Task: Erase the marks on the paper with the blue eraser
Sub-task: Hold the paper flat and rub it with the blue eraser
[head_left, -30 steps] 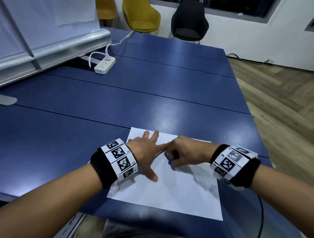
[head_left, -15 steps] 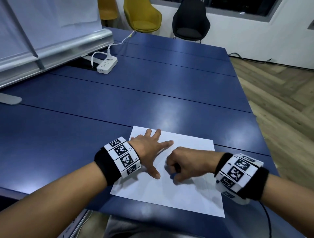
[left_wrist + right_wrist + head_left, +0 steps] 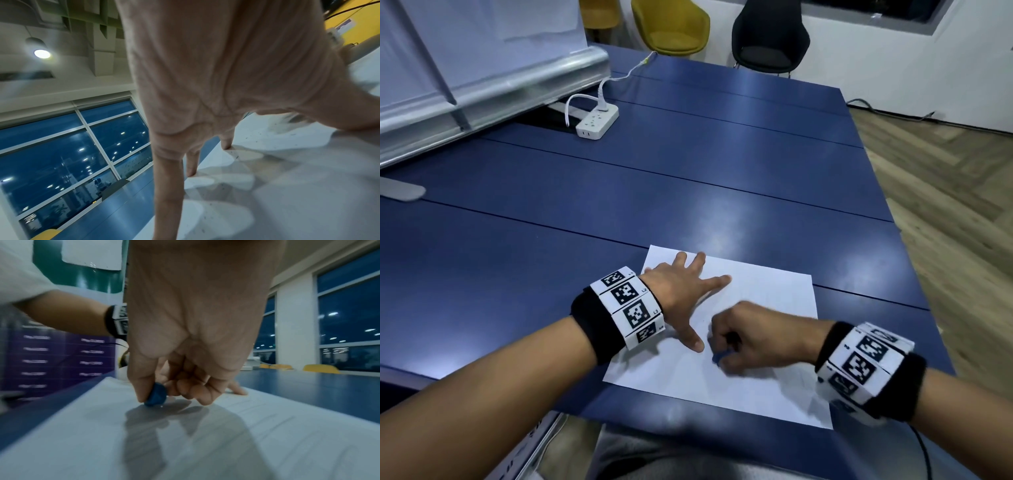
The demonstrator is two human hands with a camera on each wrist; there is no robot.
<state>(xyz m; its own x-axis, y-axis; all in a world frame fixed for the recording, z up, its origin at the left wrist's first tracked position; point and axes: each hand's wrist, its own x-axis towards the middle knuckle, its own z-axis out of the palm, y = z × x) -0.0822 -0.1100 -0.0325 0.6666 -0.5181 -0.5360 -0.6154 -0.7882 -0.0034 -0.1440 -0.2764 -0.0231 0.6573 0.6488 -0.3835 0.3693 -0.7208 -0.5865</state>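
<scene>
Blue eraser (image 3: 155, 395) sits pinched between the thumb and curled fingers of the right hand (image 3: 753, 337), and its bottom edge touches the paper (image 3: 763, 387). From the head view only a small bit of blue shows under that hand, near the middle of the sheet. The white paper lies flat on the near part of the blue table (image 3: 688, 205), close to the edge by the person. Faint lines run across the sheet in the right wrist view, too blurry to read. The left hand (image 3: 678, 291) lies flat on the left side of the paper, with its fingers straight and spread wide, holding nothing, just pressing down. Its thumb tip is just beside the right hand. Little dark crumbs dot the paper around the left fingers (image 3: 191, 165). Both wrists wear black bands with black and white square tags. Farther back on the table is a white power strip (image 3: 597, 122) with a cord. Past the table stand a yellow chair (image 3: 671, 29) and a black chair (image 3: 770, 36).
</scene>
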